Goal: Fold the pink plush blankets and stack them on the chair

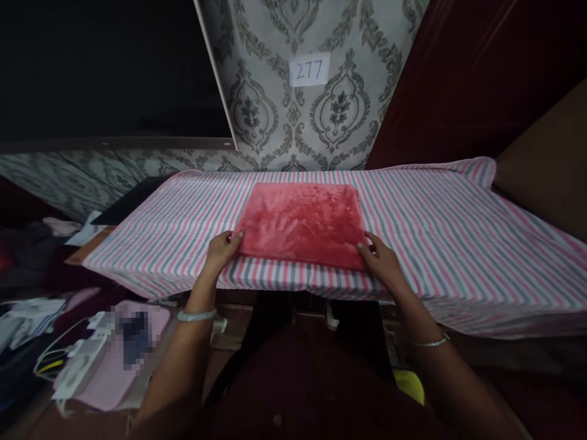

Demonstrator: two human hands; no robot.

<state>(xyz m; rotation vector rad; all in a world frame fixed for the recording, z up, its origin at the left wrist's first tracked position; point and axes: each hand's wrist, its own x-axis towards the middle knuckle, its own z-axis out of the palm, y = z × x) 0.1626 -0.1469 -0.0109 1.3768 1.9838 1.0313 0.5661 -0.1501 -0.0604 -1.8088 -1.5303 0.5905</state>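
Observation:
A flat, rectangular red plush mat lies on a pink, grey and white striped cloth in front of me. A paler hand-shaped mark shows in its pile on the left half. My left hand holds the mat's left edge close to its near corner, thumb on top and fingers curled at the side, partly hidden. At the near right corner my right hand pinches the mat in much the same way, its thumb over the top.
Behind the cloth-covered surface is a patterned wall with a paper marked 277. A large dark screen hangs at upper left. Low on the left are a power strip, cables and a pink board. A brown panel stands at right.

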